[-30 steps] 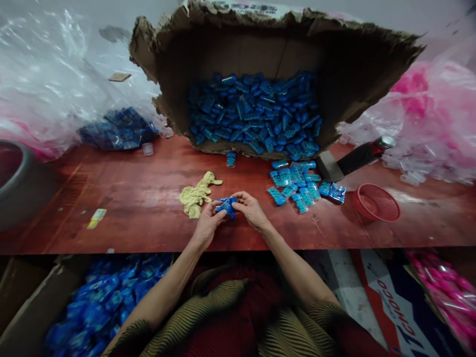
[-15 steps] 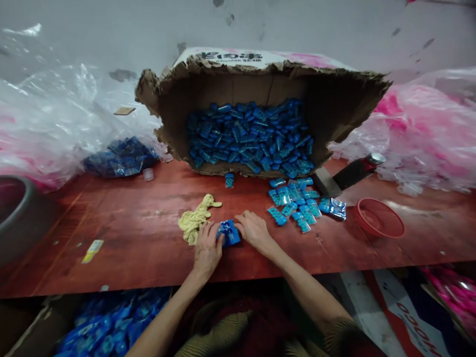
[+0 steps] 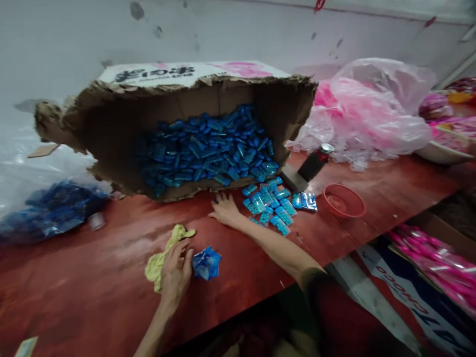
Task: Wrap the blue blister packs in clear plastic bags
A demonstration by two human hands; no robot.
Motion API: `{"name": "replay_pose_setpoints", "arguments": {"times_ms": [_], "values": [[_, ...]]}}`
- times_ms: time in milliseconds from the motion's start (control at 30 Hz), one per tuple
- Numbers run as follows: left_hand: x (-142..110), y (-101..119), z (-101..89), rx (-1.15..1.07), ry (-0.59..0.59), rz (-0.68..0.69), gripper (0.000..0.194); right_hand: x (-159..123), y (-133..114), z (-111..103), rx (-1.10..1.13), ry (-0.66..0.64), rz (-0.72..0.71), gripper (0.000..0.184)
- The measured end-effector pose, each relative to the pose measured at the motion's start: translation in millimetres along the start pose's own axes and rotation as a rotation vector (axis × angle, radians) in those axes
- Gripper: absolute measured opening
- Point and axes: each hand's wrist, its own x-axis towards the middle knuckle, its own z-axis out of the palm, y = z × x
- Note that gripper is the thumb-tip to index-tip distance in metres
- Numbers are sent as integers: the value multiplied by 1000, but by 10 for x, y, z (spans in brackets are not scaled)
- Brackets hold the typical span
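On the worktop [image 3: 111, 302], the wrapper [image 3: 207, 263] is flanked on its left by the cloth [image 3: 155, 270]. Behind them, packets [image 3: 208, 146] are held in the box [image 3: 100, 139]; more are heaped before its right corner. Farther right, the bottle [image 3: 315, 163] is followed by the basket [image 3: 336, 208], and both are backed by a bag [image 3: 375, 111].

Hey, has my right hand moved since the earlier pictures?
Yes, your right hand has moved forward, away from the blue wrapper, toward the near edge of the cardboard box.

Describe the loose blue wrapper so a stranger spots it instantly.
Before the torn cardboard box, on the red tabletop, the left hand partly covers a yellow cloth. Beside that hand lies the creased blue wrapper, flat, apart from the clustered pellet-filled bottles.
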Motion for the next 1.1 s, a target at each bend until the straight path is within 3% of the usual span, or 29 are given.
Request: {"name": "replay_pose_setpoints", "arguments": {"times_ms": [133,233,400,467,533,600,633,867,1000,1100], "values": [[504,-56,-87,28,26,-48,28,-430,311,-185,-59,-11,35,40],[1082,-222,-140,132,79,-67,34,-417,530,-410,-25,-13,30,34],[1994,-536,-171,342,161,-205,44,205,731,-795,179,91,58,32],[2224,-545,-137,456,169,-297,48,556,760,-865,203,134,14,32],[2384,-471,-64,557,83,-391,47,889,776,-867,237,175,-40,33],[2493,-354,48,611,-77,-457,42,1157,796,-818,219,175,-28,35],[2531,-294,116,622,-98,-465,42,1258,812,-781,197,156,2,37],[2498,34,789,382,159,-358,43,1507,979,-539,97,127,95,47],[2401,257,1212,188,164,-304,46,1453,1107,-485,128,132,78,50],[2366,365,1400,76,220,-308,47,1309,1219,-439,175,114,42,48]]}}
